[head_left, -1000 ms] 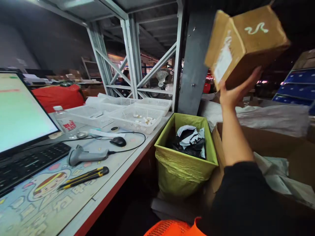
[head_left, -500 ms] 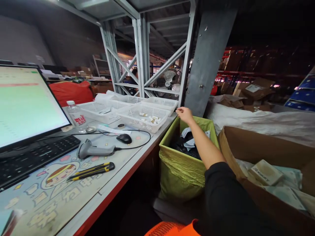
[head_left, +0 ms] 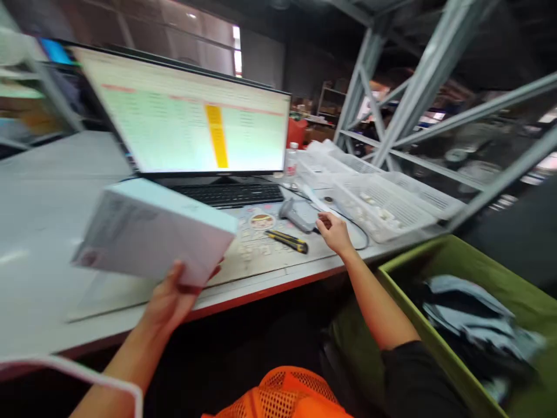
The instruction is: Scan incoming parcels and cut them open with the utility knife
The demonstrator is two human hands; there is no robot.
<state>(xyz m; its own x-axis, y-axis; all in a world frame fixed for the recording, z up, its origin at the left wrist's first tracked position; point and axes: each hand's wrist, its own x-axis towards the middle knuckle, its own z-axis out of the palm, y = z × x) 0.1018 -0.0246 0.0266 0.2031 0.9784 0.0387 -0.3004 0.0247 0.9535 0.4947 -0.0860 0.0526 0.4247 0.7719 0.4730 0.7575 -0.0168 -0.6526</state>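
My left hand point(head_left: 172, 296) grips a white box point(head_left: 148, 232) by its lower right corner. The box is tilted, with a pale blue-white side facing up and blurred print on its front. Over the desk, my right hand point(head_left: 334, 232) has its fingers loosely bent and a little apart, holding nothing that I can see. It is right by the cable end of a grey barcode scanner point(head_left: 298, 216); whether they touch I cannot tell. A black and yellow box cutter point(head_left: 287, 240) lies nearer to me on the printed mat.
Behind the box stand a monitor point(head_left: 191, 116) and a black keyboard point(head_left: 226, 194). White plastic baskets point(head_left: 391, 217) holding small items and a clear bottle point(head_left: 291, 159) sit farther right. A green-lined bin point(head_left: 409, 302) with bags inside is beside the desk. Metal framing point(head_left: 418, 87) rises behind.
The view has swung left toward the monitor. My right hand has gone from above the bin to beside the scanner. My left hand with the white box has come into view.
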